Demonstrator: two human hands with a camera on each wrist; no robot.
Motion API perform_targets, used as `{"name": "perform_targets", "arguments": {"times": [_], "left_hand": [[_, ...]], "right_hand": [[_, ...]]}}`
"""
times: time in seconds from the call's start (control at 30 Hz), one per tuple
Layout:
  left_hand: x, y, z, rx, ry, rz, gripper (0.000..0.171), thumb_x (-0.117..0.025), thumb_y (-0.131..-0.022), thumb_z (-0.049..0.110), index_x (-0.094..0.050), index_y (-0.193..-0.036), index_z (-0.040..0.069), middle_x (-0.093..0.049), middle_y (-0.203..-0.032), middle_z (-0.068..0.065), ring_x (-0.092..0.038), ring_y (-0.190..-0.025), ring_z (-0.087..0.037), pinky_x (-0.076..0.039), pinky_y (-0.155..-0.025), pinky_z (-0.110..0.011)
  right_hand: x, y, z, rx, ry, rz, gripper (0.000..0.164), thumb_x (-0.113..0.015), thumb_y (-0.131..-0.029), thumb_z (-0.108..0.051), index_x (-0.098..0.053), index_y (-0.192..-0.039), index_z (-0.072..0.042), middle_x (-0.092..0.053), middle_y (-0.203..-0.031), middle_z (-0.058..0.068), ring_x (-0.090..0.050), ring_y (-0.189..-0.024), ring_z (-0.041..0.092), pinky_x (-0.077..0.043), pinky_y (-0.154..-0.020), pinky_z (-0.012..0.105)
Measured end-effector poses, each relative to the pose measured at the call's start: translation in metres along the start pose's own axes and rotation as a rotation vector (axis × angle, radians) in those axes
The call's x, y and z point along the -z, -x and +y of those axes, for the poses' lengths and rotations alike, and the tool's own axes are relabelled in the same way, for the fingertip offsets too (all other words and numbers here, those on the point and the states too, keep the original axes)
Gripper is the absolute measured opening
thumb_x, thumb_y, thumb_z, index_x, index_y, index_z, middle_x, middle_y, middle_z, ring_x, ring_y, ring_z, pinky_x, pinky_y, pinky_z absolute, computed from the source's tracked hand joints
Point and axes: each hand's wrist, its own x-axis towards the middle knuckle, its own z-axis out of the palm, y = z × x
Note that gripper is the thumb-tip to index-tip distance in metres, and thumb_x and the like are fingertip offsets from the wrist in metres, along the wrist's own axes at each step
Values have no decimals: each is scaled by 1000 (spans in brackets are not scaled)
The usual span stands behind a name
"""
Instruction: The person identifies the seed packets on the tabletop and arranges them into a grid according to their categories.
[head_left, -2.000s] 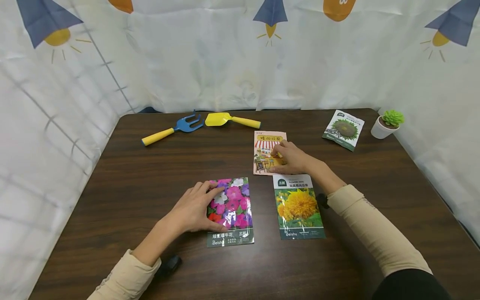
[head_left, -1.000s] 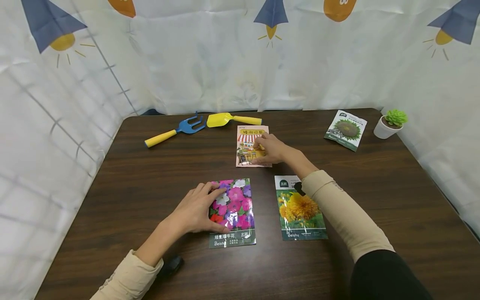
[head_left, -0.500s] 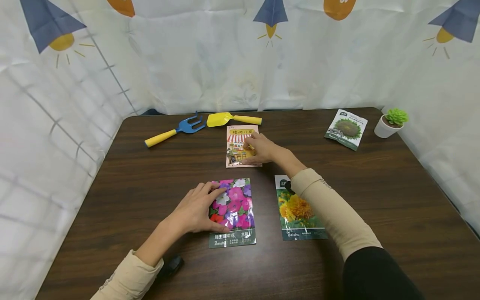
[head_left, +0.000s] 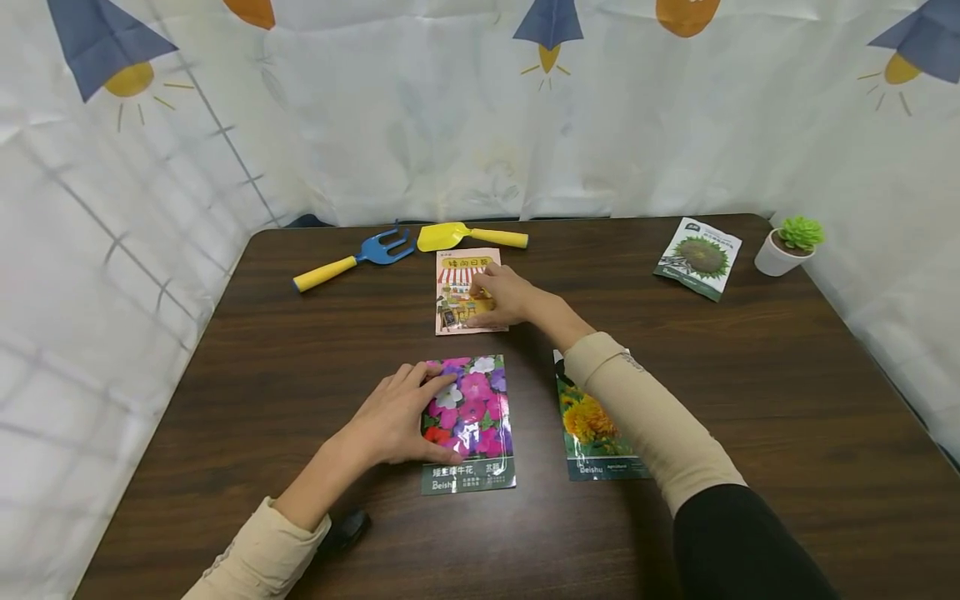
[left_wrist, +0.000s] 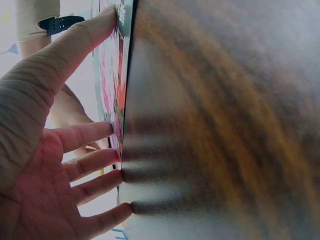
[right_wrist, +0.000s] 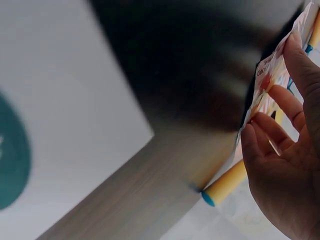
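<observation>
In the head view, a seed packet with pink and purple petunias [head_left: 474,408] lies at the near middle of the table. My left hand [head_left: 397,417] rests at its left side, fingers spread; in the left wrist view the thumb [left_wrist: 75,47] touches the packet and the little finger reaches the table. Farther back, my right hand [head_left: 506,298] rests its fingertips on the right part of a pink seed packet [head_left: 453,292] with a striped awning. The right wrist view shows the fingertips against this packet [right_wrist: 265,75]. My right forearm partly covers a yellow-flower seed packet [head_left: 592,421].
Behind the pink packet lie a yellow toy trowel [head_left: 442,237] and a blue hand fork [head_left: 382,248] with a yellow handle. A sunflower seed packet [head_left: 701,257] and a potted succulent [head_left: 786,246] stand toward the back right. Printed curtains [head_left: 450,125] enclose the dark wooden table [head_left: 300,358].
The pink packet has slid left and slightly away under my right hand, coming close to the trowel. My right forearm now crosses over the yellow-flower packet. My left hand has stayed put.
</observation>
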Motion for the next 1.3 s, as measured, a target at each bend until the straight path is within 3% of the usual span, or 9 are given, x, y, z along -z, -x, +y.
{"name": "perform_targets", "arguments": {"times": [0.7,1.3], "left_hand": [[-1,1,-1,3,18,-1,111,-83,-64,74,-51,-151,14,-48,-142,-12,-44,-126,-31,-41,-109,-57],[2,1,0,9,16,-7,111,-84,-64,73,-51,-151,14,-48,-143,-13,-45,-127,-31,-41,-109,-58]], "right_hand": [[2,-16,-7,-23,16,-23,55,-73,-93,-48,-59,-131,-11,-46,-127,10,-42,-116,27,-43,-100,41],[3,-16,-8,-18,3,-20,58,-73,-93,-48,-59,-134,-11,-47,-130,11,-44,-120,28,-43,-103,41]]}}
